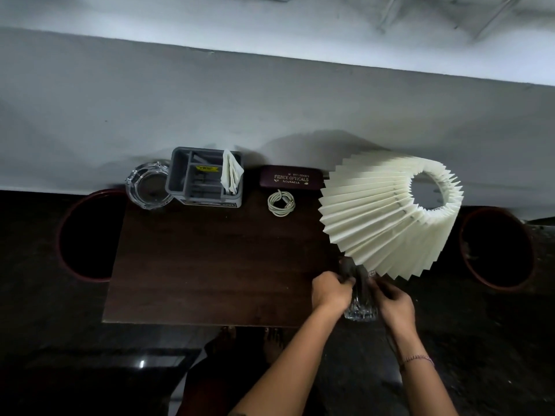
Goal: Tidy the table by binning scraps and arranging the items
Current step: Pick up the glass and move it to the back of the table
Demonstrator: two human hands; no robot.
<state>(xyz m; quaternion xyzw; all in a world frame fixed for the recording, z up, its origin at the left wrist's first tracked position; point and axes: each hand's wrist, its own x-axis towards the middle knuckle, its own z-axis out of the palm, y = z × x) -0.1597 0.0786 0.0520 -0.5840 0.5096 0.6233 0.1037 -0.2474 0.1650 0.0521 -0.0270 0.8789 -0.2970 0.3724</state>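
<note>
- Holds the lamp (387,232) with both hands at the near right corner of the counter (195,265).
- Wraps the left hand (330,291) round the dark stem (357,273) from the left side, fingers (345,280) curled tight on it.
- Grips the same stem from the right side with the right hand (393,301), fingers curled on it too.
- Tips the lamp away and to the right, so the long line runs from the glass foot (360,314), close to the body, up to the pleated shade (375,196), farther off.
- Has the foot right between the two hands, as near to one as to the other.
- Cannot tell if the foot sits on the counter or hangs just above it.
- Needs, most likely, to stand the lamp up straight and set it back by the wall, near the glasses case (286,178) and the coiled cable (280,203).
- Shows the grey holder (183,181) and the glass ashtray (148,186) side by side at the far left.
- Shows a round bin (87,235) on the floor to the left, another to the right.
</note>
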